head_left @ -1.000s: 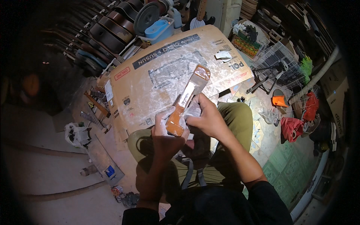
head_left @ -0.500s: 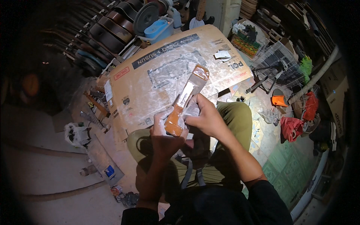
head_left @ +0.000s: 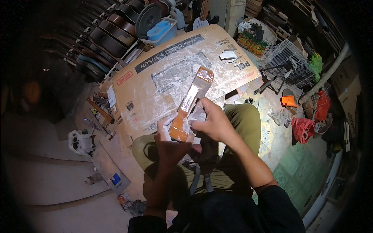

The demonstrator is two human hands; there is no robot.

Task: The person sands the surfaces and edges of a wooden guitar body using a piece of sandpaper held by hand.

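A short, lacquered wooden piece shaped like a stubby instrument neck (head_left: pixel 180 130) is held slanting above my lap, its far end up and to the right. Its ends are glossy orange-brown, while the middle stretch looks dull and dusty with a bright reflection. My left hand (head_left: pixel 168 144) wraps round the near end, white powder on its fingers. In my right hand (head_left: pixel 214 123) is a folded grey sheet that looks like sandpaper (head_left: pixel 197 115), pinched against the right side of the wood. Part of the sheet is hidden by the fingers.
Beyond my knees lies a cardboard sheet (head_left: pixel 136 97) dusted with white powder, a crumpled white paper (head_left: pixel 228 55) on it. Several guitars (head_left: pixel 105 40) stand at the far left. To the right are a wire cage (head_left: pixel 279 58), a black stand (head_left: pixel 274 79) and a red bag (head_left: pixel 303 130).
The view has shifted slightly. Both hands keep the same grip on the wooden piece and the sheet, which have barely moved.
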